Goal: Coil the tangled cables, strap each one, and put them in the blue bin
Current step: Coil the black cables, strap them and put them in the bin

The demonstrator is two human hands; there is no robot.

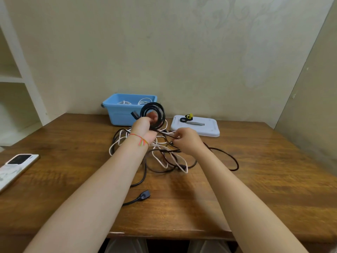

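Note:
My left hand [144, 130] grips a round coil of black cable [155, 114], held upright above the table in front of the blue bin [118, 114]. My right hand [187, 141] pinches the free run of that black cable just right of the coil. Under both hands lies a tangle of white cable [160, 157] and black cable [226, 157] on the wooden table [255, 179]. A black plug end [144, 195] lies nearer to me. White coiled cables [144, 101] sit inside the bin.
A white lid [209, 129] right of the bin carries black and yellow strap rolls [187, 118] and a grey strip. A phone [16, 167] lies at the table's left edge. Shelves stand at the left, walls behind and to the right.

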